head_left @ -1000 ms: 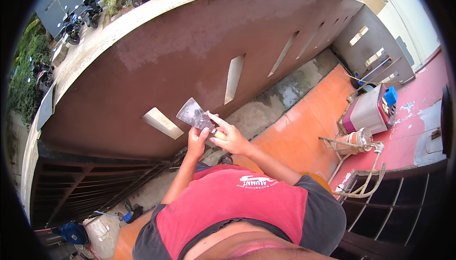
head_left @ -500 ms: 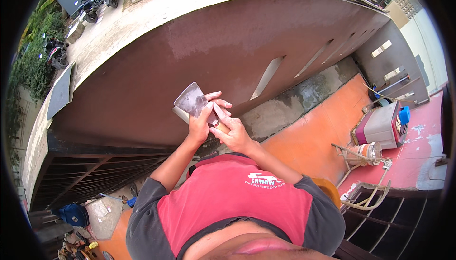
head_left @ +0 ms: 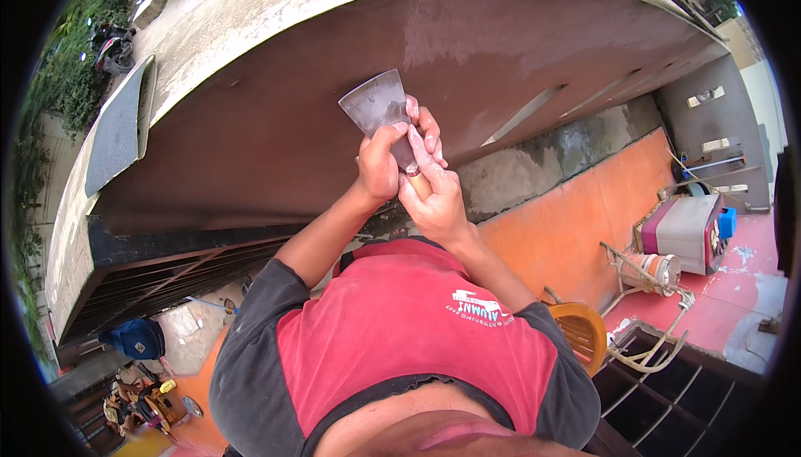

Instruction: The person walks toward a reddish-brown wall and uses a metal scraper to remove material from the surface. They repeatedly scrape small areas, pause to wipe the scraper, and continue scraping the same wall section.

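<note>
In front of my chest, a wide putty knife tilts with its flared metal blade up and to the left. Grey smears mark the blade. My right hand is closed round its light wooden handle, one finger stretched along the blade's neck. Closed on the lower blade is my left hand, its thumb pressing the front face. Its fingers seem to curl round from behind to the blade's right side. Pale dusty residue coats fingers of both hands.
A brown-painted wall with slots curves ahead. Beyond lies an orange floor strip. At right stand a grey-and-maroon box, a paint-spattered bucket and an orange chair. A dark blue bag lies low at left.
Both hands have risen in the view and shifted slightly right with the putty knife. Its blade points more upward. The whole view has also shifted, showing more of the orange chair.
</note>
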`<state>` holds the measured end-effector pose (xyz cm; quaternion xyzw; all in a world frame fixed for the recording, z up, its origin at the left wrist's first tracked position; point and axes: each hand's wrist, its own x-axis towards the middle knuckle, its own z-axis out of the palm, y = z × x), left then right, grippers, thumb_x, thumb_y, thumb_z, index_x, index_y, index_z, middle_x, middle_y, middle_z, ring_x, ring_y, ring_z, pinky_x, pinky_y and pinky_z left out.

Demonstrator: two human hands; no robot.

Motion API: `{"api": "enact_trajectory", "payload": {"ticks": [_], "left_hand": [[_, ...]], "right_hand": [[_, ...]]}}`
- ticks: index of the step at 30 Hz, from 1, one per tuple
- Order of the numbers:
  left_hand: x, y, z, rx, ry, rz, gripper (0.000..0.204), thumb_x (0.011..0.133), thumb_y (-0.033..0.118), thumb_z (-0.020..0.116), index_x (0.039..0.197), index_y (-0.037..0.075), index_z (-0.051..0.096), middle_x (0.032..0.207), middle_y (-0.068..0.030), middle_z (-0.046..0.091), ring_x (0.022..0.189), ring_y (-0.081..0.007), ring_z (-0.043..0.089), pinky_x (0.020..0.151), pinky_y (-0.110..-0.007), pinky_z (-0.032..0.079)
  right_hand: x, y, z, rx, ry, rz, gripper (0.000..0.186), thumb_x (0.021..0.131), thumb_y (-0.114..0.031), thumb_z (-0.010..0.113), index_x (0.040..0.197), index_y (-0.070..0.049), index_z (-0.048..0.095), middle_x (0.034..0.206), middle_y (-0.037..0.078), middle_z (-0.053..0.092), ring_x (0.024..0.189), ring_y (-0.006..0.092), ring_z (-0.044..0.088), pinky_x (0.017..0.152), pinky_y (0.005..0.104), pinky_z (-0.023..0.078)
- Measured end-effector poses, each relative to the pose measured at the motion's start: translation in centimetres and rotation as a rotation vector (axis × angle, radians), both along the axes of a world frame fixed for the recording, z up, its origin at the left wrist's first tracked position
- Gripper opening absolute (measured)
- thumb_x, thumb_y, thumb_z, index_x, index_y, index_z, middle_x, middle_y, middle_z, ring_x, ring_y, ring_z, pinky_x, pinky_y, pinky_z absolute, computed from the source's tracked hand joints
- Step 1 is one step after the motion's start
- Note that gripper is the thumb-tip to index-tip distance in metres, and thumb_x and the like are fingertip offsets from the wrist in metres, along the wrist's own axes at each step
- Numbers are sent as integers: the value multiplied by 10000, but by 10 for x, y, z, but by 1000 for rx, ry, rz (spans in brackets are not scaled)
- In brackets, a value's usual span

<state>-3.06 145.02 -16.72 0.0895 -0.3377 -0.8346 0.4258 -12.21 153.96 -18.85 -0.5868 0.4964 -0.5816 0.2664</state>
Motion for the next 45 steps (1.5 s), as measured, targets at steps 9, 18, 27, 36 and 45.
{"api": "enact_trajectory", "payload": {"ticks": [9,18,27,36,45], "left_hand": [[-5,-2,-2,-27,22,-40,161,962,130,389,1099,48,400,748,-134,524,642,-228,538,661,-353,511],[-9,-3,-7,-53,49,-33,168,955,158,400,1085,58,364,686,-145,483,594,-269,534,622,-419,553],[-7,-6,10,-30,71,-53,140,974,148,405,1088,71,376,711,-136,498,617,-249,546,644,-408,561],[-11,-3,18,-38,36,-17,143,971,138,382,1083,50,375,701,-130,488,609,-251,534,645,-410,560],[-9,3,25,39,16,-19,144,949,139,381,1077,75,363,700,-115,469,617,-253,537,657,-457,589]], "right_hand": [[-4,1,-11,-10,164,-93,661,800,28,682,1442,43,525,1385,259,605,1221,357,658,993,367,528],[-7,-2,-11,-69,282,-146,597,761,52,707,1350,63,605,1218,251,689,1103,352,717,924,350,562],[-6,-10,-4,-136,277,-164,602,736,17,699,1331,65,622,1185,208,699,997,334,725,776,360,585],[-6,-3,14,-37,139,-145,584,795,10,687,1374,9,613,1157,227,687,1010,365,717,839,374,571],[-9,-1,28,-44,110,-83,537,807,-18,681,1335,47,613,1149,259,673,958,352,732,812,374,568]]}}
